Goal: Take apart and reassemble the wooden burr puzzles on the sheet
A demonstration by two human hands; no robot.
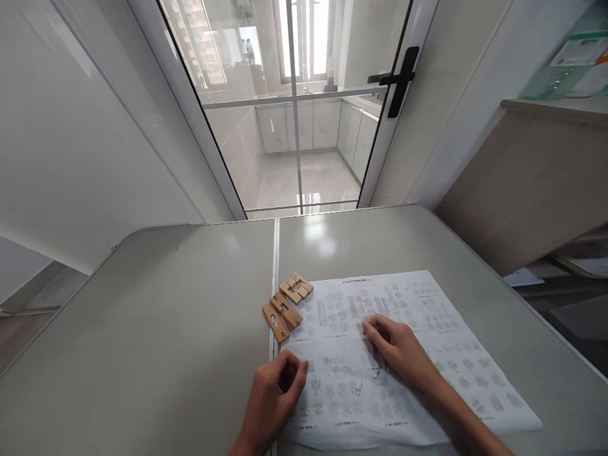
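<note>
A large printed instruction sheet [456,354] lies on the table, covered with small diagrams and creased near the front. My left hand [275,396] is at its left edge, fingers curled and thumb tip meeting the index finger, with nothing visible in the loop. Across the middle of the sheet rests my right hand [396,348], fingers bent and thumb and index finger together; whether anything is between them is hidden. Just beyond my left hand are notched wooden puzzle pieces: one marked 2 [276,323], slotted pieces [286,310] overlapping it, and a lighter group [297,288] by the sheet's upper left corner.
The pale table [190,329] has a metal seam [276,247] running away from me, left of the sheet. Past its far edge stands a glass door [327,126] with a black handle [401,81]. A shelf [560,107] holding packages is at the right.
</note>
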